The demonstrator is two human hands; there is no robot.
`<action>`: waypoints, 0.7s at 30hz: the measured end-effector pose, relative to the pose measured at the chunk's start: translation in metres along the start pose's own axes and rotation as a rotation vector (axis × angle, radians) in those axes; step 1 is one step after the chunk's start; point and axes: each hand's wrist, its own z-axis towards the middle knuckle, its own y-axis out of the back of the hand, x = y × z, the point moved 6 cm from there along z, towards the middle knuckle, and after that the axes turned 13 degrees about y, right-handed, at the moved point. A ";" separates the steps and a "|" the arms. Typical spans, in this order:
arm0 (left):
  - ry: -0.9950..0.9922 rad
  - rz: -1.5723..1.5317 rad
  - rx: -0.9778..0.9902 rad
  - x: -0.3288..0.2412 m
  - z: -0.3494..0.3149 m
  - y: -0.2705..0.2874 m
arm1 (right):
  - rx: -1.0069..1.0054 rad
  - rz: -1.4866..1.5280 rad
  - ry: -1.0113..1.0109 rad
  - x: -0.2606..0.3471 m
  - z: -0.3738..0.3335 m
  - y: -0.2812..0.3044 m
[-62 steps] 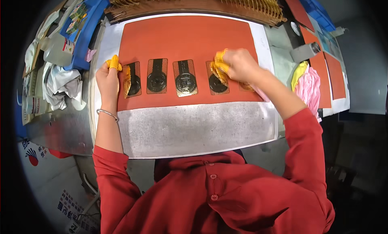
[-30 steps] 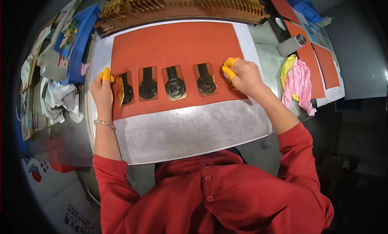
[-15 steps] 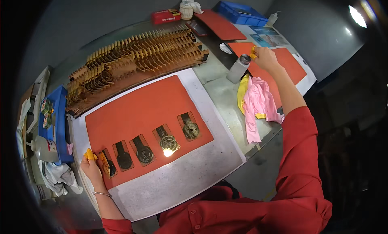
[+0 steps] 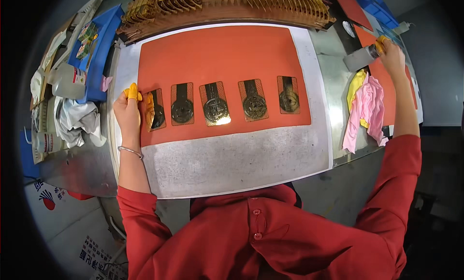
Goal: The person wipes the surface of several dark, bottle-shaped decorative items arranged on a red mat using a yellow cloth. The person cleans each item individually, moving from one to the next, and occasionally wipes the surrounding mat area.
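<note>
My left hand (image 4: 128, 112), with yellow finger covers, is closed at the left edge of an orange mat (image 4: 217, 53). Whatever its fingers hold, if anything, is hidden. Just right of it lies a dark, gold-edged metal plate (image 4: 155, 109), with an orange reflection on it. Several similar plates, each with a round medallion pattern (image 4: 215, 103), form a row along the mat. At far right my right hand (image 4: 392, 57), also in yellow finger covers, is closed beside the dark cap of a translucent bottle (image 4: 360, 59). What those fingers grip cannot be made out.
A long rack (image 4: 222, 12) full of thin golden plates stands behind the mat. Pink cloth (image 4: 369, 106) and yellow cloth (image 4: 356, 84) lie below the bottle. At left are a blue tray (image 4: 104, 53), a white jug (image 4: 67, 82) and a crumpled grey cloth (image 4: 77, 118).
The view has turned, so the mat now sits straighter and higher. My right hand has come closer to the bottle's cap. My left hand stays beside the leftmost plate.
</note>
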 end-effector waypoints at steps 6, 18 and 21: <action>0.041 -0.052 -0.037 -0.003 -0.002 -0.002 | 0.029 0.863 0.387 0.215 -0.047 0.024; -0.101 0.010 -0.022 -0.015 -0.005 -0.008 | 0.018 0.803 0.593 0.311 -0.020 0.009; -0.048 0.054 -0.026 -0.008 -0.002 0.000 | -0.005 0.894 0.829 0.328 -0.054 0.025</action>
